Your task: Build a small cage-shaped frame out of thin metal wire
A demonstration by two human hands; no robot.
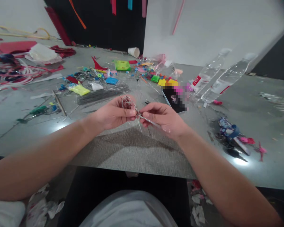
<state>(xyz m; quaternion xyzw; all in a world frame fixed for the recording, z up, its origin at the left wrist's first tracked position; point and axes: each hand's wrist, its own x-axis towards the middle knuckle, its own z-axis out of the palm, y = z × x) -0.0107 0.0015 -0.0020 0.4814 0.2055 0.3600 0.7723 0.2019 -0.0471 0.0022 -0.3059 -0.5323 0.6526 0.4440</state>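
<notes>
Left hand point(113, 115) fingers grasp wire ball point(127, 102); right hand point(163, 118) fingers pinch its wire stem point(146, 119) above tabletop point(132, 151).

1 head-worn view, forward and down, close over the table point(137, 151)

Above the grey table point(132, 151), left hand point(113, 113) and right hand point(164, 118) pinch a wire piece point(127, 102) together.

Two hands, left point(115, 113) and right point(164, 119), were over the table point(137, 151). Two bottles point(209, 74) point(228, 78) lay there, along with one paper cup point(133, 51), one phone point(174, 99) and one bundle of wires point(101, 94).
</notes>
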